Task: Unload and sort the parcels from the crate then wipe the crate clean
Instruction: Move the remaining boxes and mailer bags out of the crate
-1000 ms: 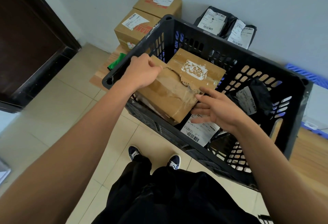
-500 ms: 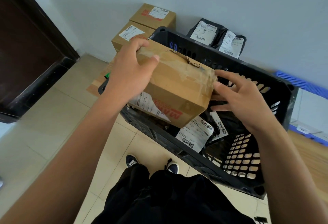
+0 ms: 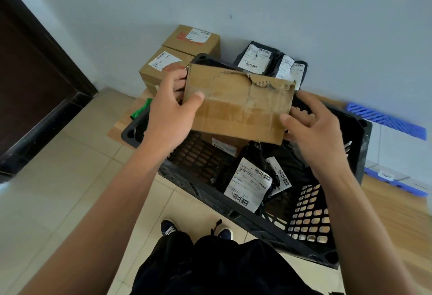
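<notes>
the left hand (image 3: 169, 117) gripped the left end of a cardboard box (image 3: 238, 102), thumb across its front; the right hand (image 3: 312, 128) held the right end, fingers curled around it. the box was held above the black crate (image 3: 327, 231); bagged parcels (image 3: 250, 184) lay inside the crate.

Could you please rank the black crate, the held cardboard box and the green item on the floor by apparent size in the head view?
1. black crate
2. held cardboard box, nearer the camera
3. green item, partly hidden

torn cardboard box (image 3: 238, 102) between left hand (image 3: 170, 112) and right hand (image 3: 313, 126), above black crate (image 3: 311, 219)
</notes>
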Tool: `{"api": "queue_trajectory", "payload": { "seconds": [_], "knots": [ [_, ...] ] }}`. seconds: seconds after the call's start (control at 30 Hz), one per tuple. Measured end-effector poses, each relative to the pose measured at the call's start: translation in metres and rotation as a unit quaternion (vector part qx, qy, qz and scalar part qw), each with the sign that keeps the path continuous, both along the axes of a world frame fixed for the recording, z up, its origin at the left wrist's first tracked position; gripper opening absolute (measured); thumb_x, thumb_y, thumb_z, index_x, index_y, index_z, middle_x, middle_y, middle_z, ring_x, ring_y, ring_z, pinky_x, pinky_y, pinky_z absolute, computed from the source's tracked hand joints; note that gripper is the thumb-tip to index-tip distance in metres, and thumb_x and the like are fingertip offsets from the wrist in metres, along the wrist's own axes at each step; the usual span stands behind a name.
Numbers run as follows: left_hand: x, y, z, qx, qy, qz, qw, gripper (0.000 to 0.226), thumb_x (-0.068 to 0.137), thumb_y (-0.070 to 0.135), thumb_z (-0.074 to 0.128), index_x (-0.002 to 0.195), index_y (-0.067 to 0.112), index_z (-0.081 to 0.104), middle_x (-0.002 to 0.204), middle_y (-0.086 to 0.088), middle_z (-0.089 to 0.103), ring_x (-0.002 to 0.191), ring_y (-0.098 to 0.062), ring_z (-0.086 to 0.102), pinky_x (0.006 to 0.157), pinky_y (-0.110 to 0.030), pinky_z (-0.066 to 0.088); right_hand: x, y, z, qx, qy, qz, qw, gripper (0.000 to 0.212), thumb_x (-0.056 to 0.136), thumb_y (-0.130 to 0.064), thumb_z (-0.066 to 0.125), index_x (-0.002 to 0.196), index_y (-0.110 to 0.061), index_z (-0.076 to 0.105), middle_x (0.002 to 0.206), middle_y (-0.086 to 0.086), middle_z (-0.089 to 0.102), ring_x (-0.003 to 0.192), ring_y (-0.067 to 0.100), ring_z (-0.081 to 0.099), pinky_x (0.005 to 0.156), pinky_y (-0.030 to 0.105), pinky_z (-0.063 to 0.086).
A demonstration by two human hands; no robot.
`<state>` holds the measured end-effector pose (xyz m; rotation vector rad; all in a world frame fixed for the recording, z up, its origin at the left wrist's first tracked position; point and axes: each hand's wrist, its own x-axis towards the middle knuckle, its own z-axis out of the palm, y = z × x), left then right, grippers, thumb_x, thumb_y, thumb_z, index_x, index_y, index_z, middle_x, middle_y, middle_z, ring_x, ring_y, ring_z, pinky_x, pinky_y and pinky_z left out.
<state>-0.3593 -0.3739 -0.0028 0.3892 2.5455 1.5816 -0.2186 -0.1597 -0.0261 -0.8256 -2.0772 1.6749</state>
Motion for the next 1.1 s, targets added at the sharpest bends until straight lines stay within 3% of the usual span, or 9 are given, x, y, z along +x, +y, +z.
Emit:
{"api": "queue_trajectory", "payload": {
  "seconds": [0.17,0.3,0.5,0.6,0.7,0.87,0.93,1.03,1.1],
  "knots": [
    [-0.002,-0.004,-0.017,-0.025,-0.03,0.02,0.999,0.061,0.097,0.032,0.066,0.152,0.03,0.041,0.135,0.015,0.054,0.12,-0.004,0.054,0.098,-0.031,0.047,0.002,0.002,-0.014,-0.019,-0.003,-0.023,1.0,0.058,0.095,-0.016,0.071,0.148,-0.027,0.05,0.122,-0.003,0.074,0.11,0.01,0.071,0.088,0.043,0.063],
    [-0.003,-0.01,-0.022,-0.018,-0.045,0.021,0.999,0.045,0.097,0.029,0.066,0.14,0.034,0.054,0.128,0.016,0.061,0.115,-0.004,0.059,0.101,-0.039,0.051,0.003,0.004,-0.015,0.0,-0.019,-0.019,1.0,0.059,0.095,-0.029,0.073,0.149,-0.031,0.049,0.121,-0.006,0.072,0.106,0.008,0.071,0.083,0.041,0.064],
    [0.006,-0.013,-0.032,0.008,-0.124,0.027,0.992,0.035,0.098,0.032,0.065,0.129,0.038,0.049,0.12,0.019,0.06,0.111,-0.003,0.058,0.096,-0.038,0.05,0.002,-0.004,-0.016,0.006,-0.041,0.051,0.998,0.042,0.099,-0.047,0.061,0.137,-0.06,0.049,0.13,-0.016,0.067,0.117,0.01,0.065,0.092,0.049,0.06],
    [0.01,-0.014,-0.031,0.014,-0.135,0.005,0.991,0.044,0.099,0.036,0.063,0.14,0.035,0.049,0.128,0.013,0.062,0.117,-0.009,0.059,0.094,-0.036,0.052,0.002,-0.007,-0.015,0.023,-0.044,0.078,0.996,0.042,0.101,-0.045,0.058,0.141,-0.052,0.05,0.124,-0.017,0.07,0.116,0.006,0.066,0.097,0.046,0.058],
    [0.01,-0.02,-0.024,0.048,-0.128,0.019,0.99,0.029,0.101,0.041,0.059,0.128,0.031,0.056,0.118,0.012,0.068,0.114,-0.011,0.064,0.091,-0.034,0.056,0.007,-0.009,-0.009,-0.024,-0.014,0.032,0.999,0.045,0.099,-0.047,0.06,0.142,-0.036,0.053,0.115,-0.013,0.074,0.108,0.005,0.07,0.096,0.044,0.059],
    [0.009,-0.032,-0.01,0.118,-0.114,0.037,0.986,0.058,0.08,0.075,0.052,0.109,0.026,0.065,0.11,0.002,0.074,0.108,-0.02,0.07,0.099,-0.056,0.053,0.018,-0.015,0.001,-0.121,0.042,-0.027,0.991,0.048,0.102,-0.061,0.045,0.124,-0.023,0.065,0.118,0.003,0.073,0.11,0.022,0.071,0.092,0.054,0.059],
    [0.01,-0.034,-0.01,0.125,-0.104,0.033,0.986,0.061,0.08,0.075,0.056,0.111,0.023,0.064,0.111,0.0,0.074,0.108,-0.018,0.07,0.098,-0.056,0.054,0.021,-0.022,0.004,-0.123,0.048,-0.036,0.991,0.042,0.104,-0.054,0.046,0.124,-0.024,0.066,0.117,0.004,0.074,0.11,0.021,0.071,0.092,0.053,0.059],
    [0.012,-0.035,-0.012,0.155,-0.124,0.013,0.98,0.039,0.094,0.055,0.063,0.117,0.024,0.062,0.115,0.007,0.071,0.109,-0.008,0.067,0.101,-0.051,0.054,0.027,-0.032,0.001,-0.142,0.052,-0.052,0.987,0.021,0.105,-0.033,0.055,0.121,-0.037,0.066,0.116,-0.004,0.074,0.114,0.018,0.069,0.098,0.054,0.056],
    [0.009,-0.038,-0.013,0.162,-0.145,-0.001,0.976,0.034,0.098,0.042,0.063,0.128,0.026,0.06,0.122,0.009,0.069,0.113,-0.007,0.066,0.103,-0.048,0.053,0.033,-0.04,-0.002,-0.14,0.053,-0.041,0.988,0.031,0.104,-0.021,0.053,0.129,-0.037,0.062,0.122,-0.005,0.073,0.118,0.018,0.066,0.105,0.054,0.051]
  ]
}}
